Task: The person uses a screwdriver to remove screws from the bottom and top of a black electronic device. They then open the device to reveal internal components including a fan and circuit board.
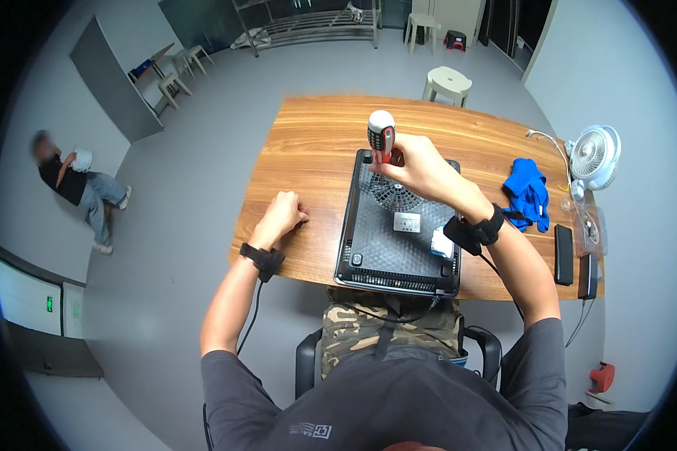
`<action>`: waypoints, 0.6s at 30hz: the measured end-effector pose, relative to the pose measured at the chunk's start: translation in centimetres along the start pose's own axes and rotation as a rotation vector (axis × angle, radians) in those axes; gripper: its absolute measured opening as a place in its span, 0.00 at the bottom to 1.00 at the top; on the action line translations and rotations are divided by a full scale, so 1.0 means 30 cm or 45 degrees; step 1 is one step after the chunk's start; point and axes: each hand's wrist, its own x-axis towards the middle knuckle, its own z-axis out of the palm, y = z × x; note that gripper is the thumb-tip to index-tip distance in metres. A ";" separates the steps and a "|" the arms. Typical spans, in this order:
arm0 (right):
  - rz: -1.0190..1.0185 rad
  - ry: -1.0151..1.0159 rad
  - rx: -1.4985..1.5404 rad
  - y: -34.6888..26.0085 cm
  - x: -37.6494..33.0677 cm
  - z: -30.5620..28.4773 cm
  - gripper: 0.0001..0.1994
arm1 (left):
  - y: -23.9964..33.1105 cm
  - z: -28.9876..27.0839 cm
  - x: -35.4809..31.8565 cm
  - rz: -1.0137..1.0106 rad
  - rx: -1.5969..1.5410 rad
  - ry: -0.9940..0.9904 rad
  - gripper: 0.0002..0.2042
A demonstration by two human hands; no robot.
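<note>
An induction cooker [384, 244] lies underside up on the wooden table, showing a round fan grille, small feet and a pale label. My right hand [421, 167] is closed round a screwdriver [381, 134] with a white, black and red handle. It stands nearly upright over the far left corner of the cooker, by the grille; its tip is hidden. To the left of the cooker my left hand [282, 216] rests on the tabletop with curled fingers. Whatever those fingers may hold is too small to make out.
On the right of the table [308, 131] lie a blue cloth [527, 192], a white fan [596, 154], a clear plastic box [593, 225] and a black power bank [563, 255]. A cord [399, 321] hangs from the cooker's near edge. A person [83, 184] sits far left.
</note>
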 end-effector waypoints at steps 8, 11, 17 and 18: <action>-0.047 0.090 0.066 -0.013 0.006 -0.035 0.12 | 0.262 -0.123 0.009 0.552 -0.422 0.190 0.20; -0.027 0.108 0.097 -0.017 0.013 -0.040 0.12 | 0.415 -0.145 -0.005 0.742 -0.669 0.101 0.22; -0.042 0.155 0.154 0.025 0.069 -0.026 0.13 | 0.516 -0.145 0.070 0.722 -0.630 0.160 0.12; -0.038 0.163 0.150 0.034 0.075 -0.027 0.14 | 0.521 -0.141 0.084 0.717 -0.694 0.178 0.11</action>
